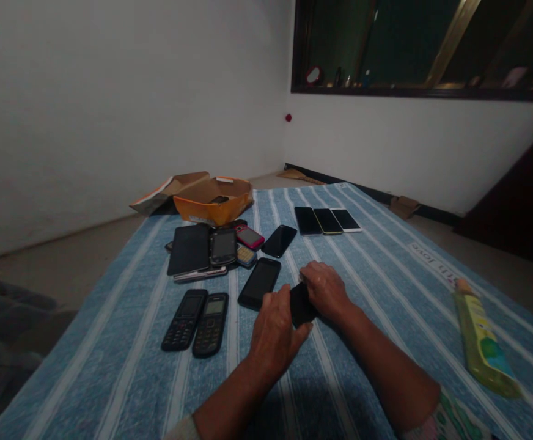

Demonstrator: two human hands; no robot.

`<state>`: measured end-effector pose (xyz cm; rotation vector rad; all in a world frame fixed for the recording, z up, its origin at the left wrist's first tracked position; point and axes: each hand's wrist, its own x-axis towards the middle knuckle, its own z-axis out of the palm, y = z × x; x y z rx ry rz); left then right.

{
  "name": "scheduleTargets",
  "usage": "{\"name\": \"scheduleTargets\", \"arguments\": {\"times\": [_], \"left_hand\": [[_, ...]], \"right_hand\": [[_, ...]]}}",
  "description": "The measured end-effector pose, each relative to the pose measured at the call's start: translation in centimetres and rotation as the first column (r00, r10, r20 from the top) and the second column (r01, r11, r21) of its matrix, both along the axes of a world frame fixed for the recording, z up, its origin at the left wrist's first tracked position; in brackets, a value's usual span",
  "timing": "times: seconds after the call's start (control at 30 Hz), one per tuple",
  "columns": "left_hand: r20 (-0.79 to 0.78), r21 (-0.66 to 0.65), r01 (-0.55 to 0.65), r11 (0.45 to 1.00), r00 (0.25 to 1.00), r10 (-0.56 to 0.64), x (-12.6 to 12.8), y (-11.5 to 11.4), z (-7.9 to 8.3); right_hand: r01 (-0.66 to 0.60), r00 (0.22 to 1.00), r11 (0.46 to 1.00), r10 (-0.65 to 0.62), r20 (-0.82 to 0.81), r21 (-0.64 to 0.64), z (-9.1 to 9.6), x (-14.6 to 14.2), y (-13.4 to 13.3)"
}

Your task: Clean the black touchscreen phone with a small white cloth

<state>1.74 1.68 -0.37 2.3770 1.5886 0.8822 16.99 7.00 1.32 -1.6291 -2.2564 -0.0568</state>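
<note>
A dark, flat smartphone [301, 307] is between my two hands, low over the striped cloth. My left hand [272, 330] grips its left side, with the thumb toward its near edge. Curled over the far right part of it is my right hand [327, 292], whose fingertips are partly hidden. Just beyond my left hand lies a black smartphone [260, 282], with another black smartphone [280, 241] farther off. Two black keypad phones, one [184, 320] on the left and one [210, 325] on the right, rest side by side left of my left hand.
A pile with a black tablet-like slab [188, 249], a pink phone [250, 236] and a blue keypad phone [247, 255] sits before an open orange box [211, 209]. Three phones [327, 221] stand in a row far right. A yellow-green bottle [484, 342] lies near the cloth's right edge.
</note>
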Motion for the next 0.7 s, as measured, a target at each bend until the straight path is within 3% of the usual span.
{"name": "scheduleTargets", "arguments": {"times": [0.23,0.7], "left_hand": [[0.083,0.072,0.032,0.997,0.996,-0.038,-0.4,-0.1,-0.8],[0.089,0.116,0.039,0.992,0.995,-0.049,-1.2,-0.6,-1.8]], "right_hand": [[-0.288,0.949,0.958,0.286,-0.132,0.004,-0.6,-2.6,-1.6],[-0.43,0.869,0.902,0.422,-0.259,0.029,-0.9,-3.0,-1.8]]}}
